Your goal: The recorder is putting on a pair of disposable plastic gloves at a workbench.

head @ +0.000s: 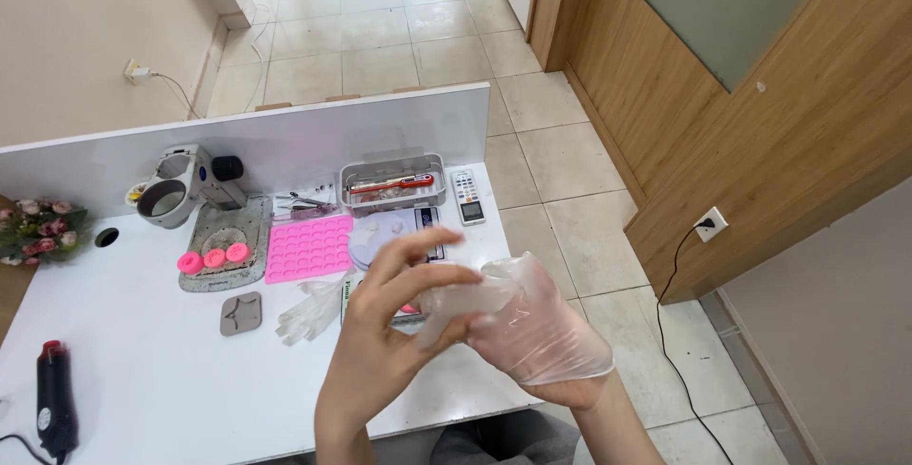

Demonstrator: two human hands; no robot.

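Right now the bare left hand [399, 303] pinches the fingertips of a clear plastic glove [532, 327] that loosely covers the right hand [541, 332], above the near edge of the white table [142, 370]. Pulling each fingertip gently seems wise, since the film looks thin, wrinkled and baggy. A second glove [309, 313] lies beyond the hands, near a pink mould [309, 248].
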